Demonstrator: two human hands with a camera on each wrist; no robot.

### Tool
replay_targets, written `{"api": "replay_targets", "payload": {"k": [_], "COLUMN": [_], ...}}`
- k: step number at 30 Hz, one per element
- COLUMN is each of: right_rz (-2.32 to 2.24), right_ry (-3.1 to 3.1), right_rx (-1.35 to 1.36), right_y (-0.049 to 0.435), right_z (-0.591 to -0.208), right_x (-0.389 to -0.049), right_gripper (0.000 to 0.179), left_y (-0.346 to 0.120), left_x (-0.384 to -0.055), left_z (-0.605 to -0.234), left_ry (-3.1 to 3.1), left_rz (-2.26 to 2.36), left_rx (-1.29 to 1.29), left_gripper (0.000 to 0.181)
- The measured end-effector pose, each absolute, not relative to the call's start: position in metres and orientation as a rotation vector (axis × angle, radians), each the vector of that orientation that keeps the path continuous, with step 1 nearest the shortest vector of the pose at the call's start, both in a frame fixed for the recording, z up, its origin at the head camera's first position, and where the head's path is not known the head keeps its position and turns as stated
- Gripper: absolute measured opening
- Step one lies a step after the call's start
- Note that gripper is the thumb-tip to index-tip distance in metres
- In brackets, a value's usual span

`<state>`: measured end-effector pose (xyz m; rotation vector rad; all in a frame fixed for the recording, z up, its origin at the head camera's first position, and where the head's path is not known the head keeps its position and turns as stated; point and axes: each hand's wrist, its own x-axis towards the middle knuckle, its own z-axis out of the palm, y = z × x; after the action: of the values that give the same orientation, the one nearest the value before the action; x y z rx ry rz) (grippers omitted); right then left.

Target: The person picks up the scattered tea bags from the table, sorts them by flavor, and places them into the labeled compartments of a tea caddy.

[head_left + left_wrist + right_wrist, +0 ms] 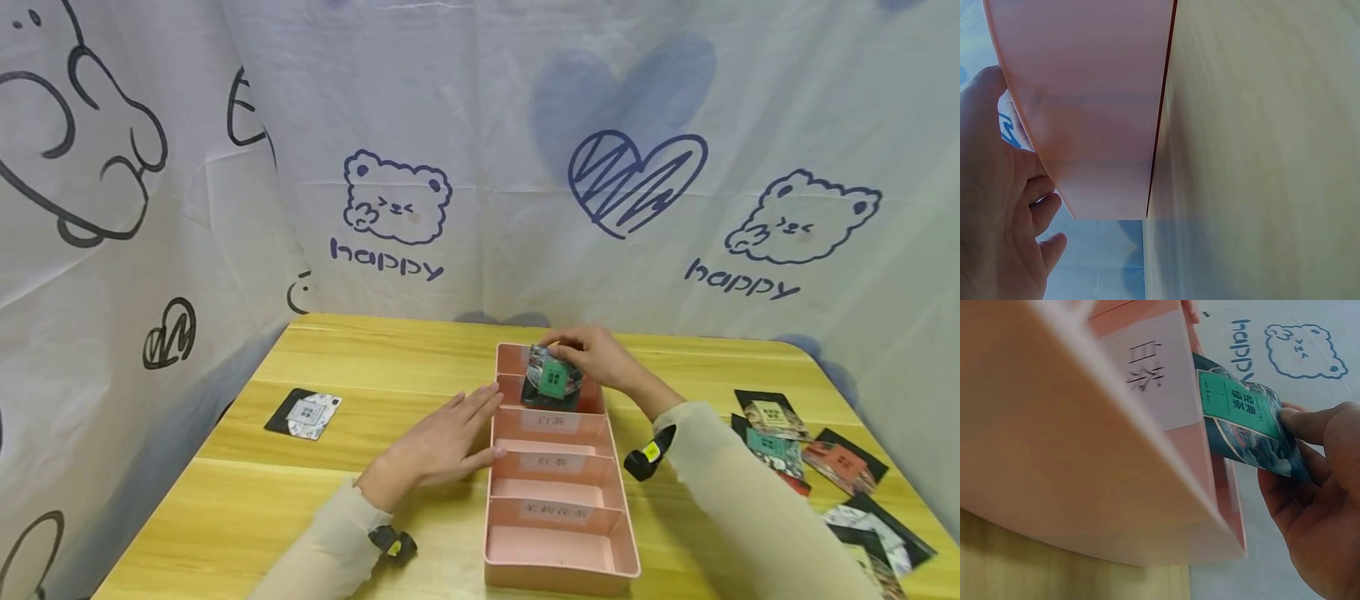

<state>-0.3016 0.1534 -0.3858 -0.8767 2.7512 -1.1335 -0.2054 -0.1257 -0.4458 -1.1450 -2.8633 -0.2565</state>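
Steady the pink compartment box (pixel 558 577) with the left hand (pixel 438 442), fingers apart against its rim. Farther off, with the right hand (pixel 596 357), fingers clamped on the upper end of the green tea packet (pixel 553 379), lower gently, wary of snagging its bottom, tucked behind the divider (pixel 1194 450) with the 白茶 label (pixel 1172 387). Read that label best from the right wrist; find loose packets (pixel 843 462) on the desk (pixel 397 358) only from the head.

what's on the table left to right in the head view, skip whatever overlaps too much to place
A lone packet with a pale label, the left hand at the box's edge, the pink divided box, then the loose packets on the right.
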Motion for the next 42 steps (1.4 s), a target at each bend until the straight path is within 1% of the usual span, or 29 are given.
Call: {"api": "replay_targets", "payload": {"k": [12,18,28,35,42], "right_rz": [-1.076,-1.041,-0.731,-0.71,-0.819], "right_ry": [2.725,2.719,2.793,2.886,2.925], "right_rx": [-0.91,-0.979,-1.158,-1.16,-1.031], "right_y": [0.153,0.152,0.154,0.157,0.165], "right_z": [-0.399,-0.4,-0.406,-0.404,-0.398], "right_x": [-0.298,-0.293,-0.286,-0.284,-0.281], "right_gripper": [0.022,0.023,0.022,0.023,0.023], "left_y": [-0.125,-0.124,-0.124,-0.125,-0.125], "left_x": [-0.204,-0.203,-0.204,-0.204,-0.205], "left_z": [-0.447,-0.447,-0.449,-0.45,-0.448], "left_ry": [-2.872,-2.872,-2.858,-2.863,-2.864], "left_rz": [-0.239,-0.235,-0.247,-0.256,-0.264], "left_rx": [-1.143,-1.151,-1.153,-1.152,-1.145], "left_gripper": [0.084,0.084,0.084,0.084,0.084]}}
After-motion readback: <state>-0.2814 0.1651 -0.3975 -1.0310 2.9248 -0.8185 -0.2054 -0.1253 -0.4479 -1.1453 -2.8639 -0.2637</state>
